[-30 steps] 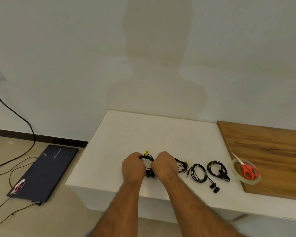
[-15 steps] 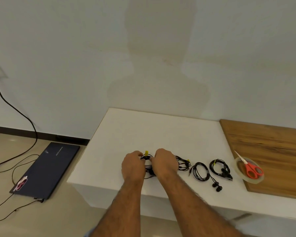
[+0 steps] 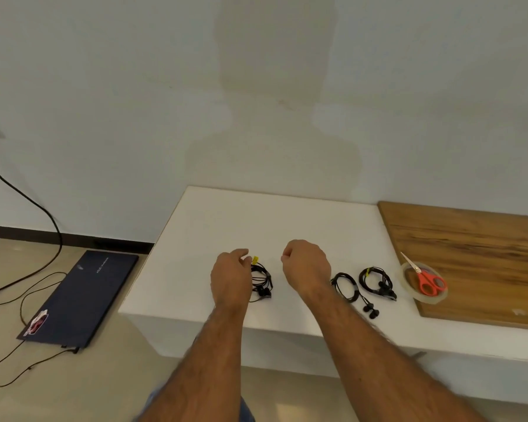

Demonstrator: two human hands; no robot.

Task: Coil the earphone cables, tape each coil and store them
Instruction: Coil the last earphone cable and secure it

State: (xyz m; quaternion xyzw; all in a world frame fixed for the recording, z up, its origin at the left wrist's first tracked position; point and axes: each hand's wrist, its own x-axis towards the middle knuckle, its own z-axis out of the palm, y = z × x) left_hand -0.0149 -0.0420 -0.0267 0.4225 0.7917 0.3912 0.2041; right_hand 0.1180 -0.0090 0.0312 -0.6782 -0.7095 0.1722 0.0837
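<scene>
A black earphone coil (image 3: 262, 280) with a yellow tape tab (image 3: 255, 259) lies near the front of the white table (image 3: 256, 220). My left hand (image 3: 230, 277) covers its left side, and its fingertips pinch the cable by the yellow tab. My right hand (image 3: 305, 266) hovers to the right of that coil with curled fingers and nothing visible in it. Two more coils lie further right: an untaped one (image 3: 344, 284) with its earbuds (image 3: 370, 310) trailing towards the front edge, and one with a yellow tab (image 3: 375, 280). My right wrist hides the spot between the coils.
Red-handled scissors (image 3: 427, 280) rest on a clear tape roll (image 3: 409, 283) at the near left corner of a wooden board (image 3: 476, 239). On the floor to the left lie a closed dark laptop (image 3: 83, 296) and black cables (image 3: 22, 193). The table's front edge is close to the coils.
My right hand has let go of the coil that both hands held and moved up and right. My left hand stays at the coil, which now shows on the table.
</scene>
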